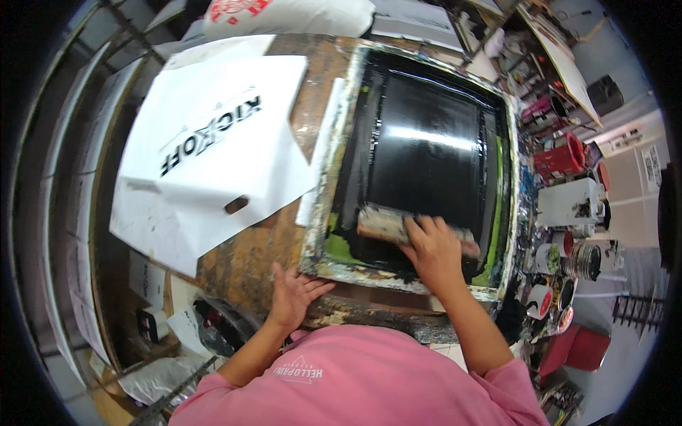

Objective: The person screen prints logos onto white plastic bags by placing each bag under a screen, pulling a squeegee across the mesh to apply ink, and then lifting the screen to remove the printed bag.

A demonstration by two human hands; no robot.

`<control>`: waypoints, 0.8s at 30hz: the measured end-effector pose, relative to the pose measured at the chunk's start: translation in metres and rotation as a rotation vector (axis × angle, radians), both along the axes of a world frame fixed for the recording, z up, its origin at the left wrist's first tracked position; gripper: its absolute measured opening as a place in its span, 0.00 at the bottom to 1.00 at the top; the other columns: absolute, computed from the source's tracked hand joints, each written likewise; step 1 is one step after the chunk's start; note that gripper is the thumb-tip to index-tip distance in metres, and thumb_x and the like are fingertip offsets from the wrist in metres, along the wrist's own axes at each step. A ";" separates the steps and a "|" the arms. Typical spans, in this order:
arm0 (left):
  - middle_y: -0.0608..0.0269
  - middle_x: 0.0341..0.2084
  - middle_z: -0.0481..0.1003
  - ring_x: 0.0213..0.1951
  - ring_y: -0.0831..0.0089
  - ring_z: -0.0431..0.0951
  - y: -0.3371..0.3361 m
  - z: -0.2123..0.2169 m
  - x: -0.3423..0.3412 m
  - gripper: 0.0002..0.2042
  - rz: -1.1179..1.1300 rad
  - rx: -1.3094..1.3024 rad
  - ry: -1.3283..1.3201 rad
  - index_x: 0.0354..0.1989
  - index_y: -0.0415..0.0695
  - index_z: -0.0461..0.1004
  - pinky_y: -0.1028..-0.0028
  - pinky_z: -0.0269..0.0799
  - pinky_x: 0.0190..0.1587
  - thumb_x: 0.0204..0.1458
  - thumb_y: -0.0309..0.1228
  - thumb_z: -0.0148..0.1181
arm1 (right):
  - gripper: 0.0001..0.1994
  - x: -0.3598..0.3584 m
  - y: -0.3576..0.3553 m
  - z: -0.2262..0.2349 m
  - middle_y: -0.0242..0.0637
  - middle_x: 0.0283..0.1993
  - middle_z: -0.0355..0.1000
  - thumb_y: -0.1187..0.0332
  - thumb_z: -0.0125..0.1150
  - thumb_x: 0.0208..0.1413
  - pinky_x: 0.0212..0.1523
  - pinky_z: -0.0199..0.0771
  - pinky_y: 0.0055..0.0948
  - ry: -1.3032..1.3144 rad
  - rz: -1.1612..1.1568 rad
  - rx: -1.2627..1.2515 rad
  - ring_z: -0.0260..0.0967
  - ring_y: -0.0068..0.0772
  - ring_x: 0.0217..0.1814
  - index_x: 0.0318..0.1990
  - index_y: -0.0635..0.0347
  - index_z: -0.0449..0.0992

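My right hand point(435, 254) is closed round a wooden squeegee point(383, 224), which lies crosswise at the near end of a screen printing frame point(513, 177). Glossy black ink point(426, 170) covers most of the mesh, with green patches point(339, 248) along its sides. My left hand point(293, 292), fingers spread and holding nothing, is by the frame's near left corner. To the left of the frame lie white plastic bags point(213, 135) with black print and a cut-out handle hole. The squeegee's blade edge is hidden.
A worn wooden table point(249, 248) carries the frame and bags. Cans and tubs point(547, 298), a white container point(568, 202) and a red bucket point(561, 156) crowd the right side. Shelving point(92, 177) stands at the left, and a white sack point(291, 18) lies beyond the table.
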State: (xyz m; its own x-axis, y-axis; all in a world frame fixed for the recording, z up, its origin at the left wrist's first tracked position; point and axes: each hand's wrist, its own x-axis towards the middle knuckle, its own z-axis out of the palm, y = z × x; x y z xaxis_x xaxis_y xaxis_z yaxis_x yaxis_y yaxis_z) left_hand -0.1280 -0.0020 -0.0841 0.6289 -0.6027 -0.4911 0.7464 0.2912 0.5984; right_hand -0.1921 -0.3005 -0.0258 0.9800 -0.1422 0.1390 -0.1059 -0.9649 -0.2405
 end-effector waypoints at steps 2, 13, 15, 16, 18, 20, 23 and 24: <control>0.39 0.61 0.67 0.62 0.48 0.71 0.003 0.001 0.000 0.51 -0.009 -0.015 -0.009 0.69 0.34 0.51 0.48 0.66 0.65 0.56 0.74 0.34 | 0.25 0.034 -0.032 -0.008 0.38 0.42 0.70 0.65 0.75 0.42 0.43 0.74 0.43 -0.048 0.015 -0.051 0.69 0.45 0.45 0.50 0.56 0.73; 0.39 0.61 0.67 0.62 0.49 0.71 0.020 -0.018 -0.003 0.57 -0.014 -0.070 -0.094 0.70 0.34 0.52 0.48 0.67 0.64 0.49 0.79 0.37 | 0.18 0.223 -0.204 -0.028 0.38 0.42 0.75 0.50 0.63 0.57 0.42 0.77 0.46 -0.172 -0.035 -0.232 0.74 0.46 0.48 0.47 0.52 0.78; 0.40 0.59 0.70 0.61 0.49 0.72 0.020 -0.026 -0.003 0.54 0.049 -0.202 -0.064 0.66 0.35 0.59 0.48 0.67 0.64 0.50 0.78 0.37 | 0.20 0.223 -0.210 -0.010 0.41 0.43 0.77 0.47 0.60 0.58 0.44 0.78 0.47 -0.071 -0.015 -0.198 0.75 0.49 0.48 0.46 0.52 0.79; 0.40 0.58 0.71 0.60 0.48 0.73 0.020 -0.028 -0.003 0.52 0.074 -0.268 -0.047 0.65 0.36 0.63 0.48 0.67 0.63 0.51 0.77 0.36 | 0.21 0.216 -0.213 0.002 0.42 0.43 0.78 0.45 0.59 0.59 0.45 0.77 0.48 -0.015 0.006 -0.159 0.76 0.50 0.49 0.46 0.53 0.79; 0.41 0.54 0.74 0.59 0.47 0.74 0.021 -0.031 -0.002 0.50 0.069 -0.332 -0.043 0.59 0.37 0.68 0.48 0.67 0.63 0.52 0.76 0.35 | 0.23 0.189 -0.192 0.035 0.47 0.46 0.79 0.43 0.57 0.60 0.50 0.76 0.50 0.152 0.031 -0.003 0.76 0.55 0.50 0.47 0.54 0.80; 0.41 0.49 0.78 0.57 0.45 0.75 0.019 -0.036 -0.001 0.47 0.051 -0.452 -0.086 0.52 0.37 0.74 0.47 0.67 0.64 0.54 0.75 0.34 | 0.22 0.136 -0.150 0.052 0.48 0.44 0.79 0.46 0.57 0.61 0.50 0.75 0.51 0.240 0.046 0.049 0.76 0.55 0.48 0.46 0.55 0.80; 0.41 0.50 0.77 0.58 0.45 0.75 0.016 -0.030 -0.003 0.48 0.048 -0.371 -0.112 0.53 0.38 0.73 0.47 0.65 0.65 0.54 0.76 0.33 | 0.19 0.026 -0.068 0.072 0.52 0.35 0.76 0.50 0.59 0.61 0.44 0.73 0.52 0.189 0.073 0.076 0.75 0.58 0.39 0.43 0.57 0.78; 0.42 0.53 0.77 0.58 0.46 0.75 0.013 -0.020 -0.003 0.48 0.020 -0.309 -0.131 0.56 0.40 0.73 0.47 0.63 0.66 0.54 0.76 0.32 | 0.18 -0.003 -0.046 0.077 0.50 0.36 0.76 0.51 0.61 0.59 0.43 0.73 0.53 0.239 0.055 0.134 0.75 0.57 0.40 0.44 0.57 0.78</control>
State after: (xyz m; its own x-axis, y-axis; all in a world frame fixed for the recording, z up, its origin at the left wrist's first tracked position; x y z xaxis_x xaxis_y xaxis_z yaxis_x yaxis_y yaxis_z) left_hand -0.1307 0.0106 -0.1044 0.6881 -0.6971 -0.2014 0.6611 0.4879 0.5701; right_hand -0.1953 -0.3466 0.0508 0.9895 -0.0897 -0.1133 -0.1235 -0.9320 -0.3406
